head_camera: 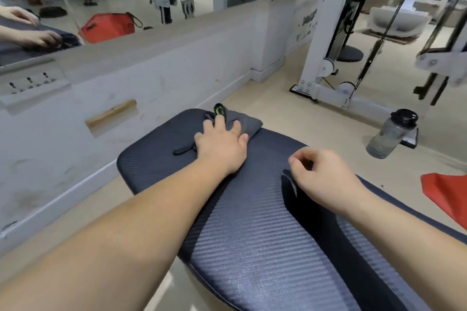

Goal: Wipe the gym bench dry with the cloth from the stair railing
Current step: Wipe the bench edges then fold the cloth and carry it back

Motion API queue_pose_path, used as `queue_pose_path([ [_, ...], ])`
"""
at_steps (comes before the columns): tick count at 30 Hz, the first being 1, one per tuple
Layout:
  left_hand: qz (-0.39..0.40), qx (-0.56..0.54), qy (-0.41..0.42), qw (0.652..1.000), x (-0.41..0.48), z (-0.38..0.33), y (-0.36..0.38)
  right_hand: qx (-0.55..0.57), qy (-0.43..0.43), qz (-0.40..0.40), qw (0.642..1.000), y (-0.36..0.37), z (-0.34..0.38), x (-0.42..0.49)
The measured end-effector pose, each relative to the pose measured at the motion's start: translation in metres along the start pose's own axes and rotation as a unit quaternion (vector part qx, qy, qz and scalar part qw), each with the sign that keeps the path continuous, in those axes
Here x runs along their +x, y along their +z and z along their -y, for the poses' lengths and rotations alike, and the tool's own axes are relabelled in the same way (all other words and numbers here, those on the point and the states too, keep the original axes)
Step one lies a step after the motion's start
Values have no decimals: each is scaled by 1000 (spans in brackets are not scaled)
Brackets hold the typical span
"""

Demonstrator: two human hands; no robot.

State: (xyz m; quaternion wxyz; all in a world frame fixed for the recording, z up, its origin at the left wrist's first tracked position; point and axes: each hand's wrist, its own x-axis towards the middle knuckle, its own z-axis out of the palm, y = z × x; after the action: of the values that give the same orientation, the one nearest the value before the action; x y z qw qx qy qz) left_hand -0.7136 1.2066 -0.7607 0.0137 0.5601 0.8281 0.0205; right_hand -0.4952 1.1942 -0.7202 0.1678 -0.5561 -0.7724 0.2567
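Note:
The gym bench (pixel 252 235) is a dark padded seat with a ribbed surface, running from the bottom right toward the wall. A folded dark grey cloth (pixel 249 124) with a black and green tab and a black loop lies on the bench's far end. My left hand (pixel 222 144) presses flat on the cloth with its fingers spread over it. My right hand (pixel 323 177) rests on the bench's middle right, fingers loosely curled, holding nothing. A dark strip (pixel 328 214) runs along the pad under that hand.
A clear water bottle (pixel 390 134) with a black lid stands on the floor right of the bench. A red mat (pixel 447 197) lies at the right edge. A white cable machine (pixel 328 45) stands behind. A low white wall (pixel 151 78) with mirrors runs along the left.

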Motion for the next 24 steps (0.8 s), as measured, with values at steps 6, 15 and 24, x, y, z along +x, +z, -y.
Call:
queue_pose_path([
  [6, 31, 21, 219, 975, -106, -109, -5, -85, 98, -45, 991, -48, -71, -43],
  [15, -31, 48, 324, 944, -190, -29, -14, -73, 75, 5, 994, -82, -94, -114],
  [24, 50, -31, 58, 997, -200, -125, -19, -120, 109, 11, 987, -139, -167, -168],
])
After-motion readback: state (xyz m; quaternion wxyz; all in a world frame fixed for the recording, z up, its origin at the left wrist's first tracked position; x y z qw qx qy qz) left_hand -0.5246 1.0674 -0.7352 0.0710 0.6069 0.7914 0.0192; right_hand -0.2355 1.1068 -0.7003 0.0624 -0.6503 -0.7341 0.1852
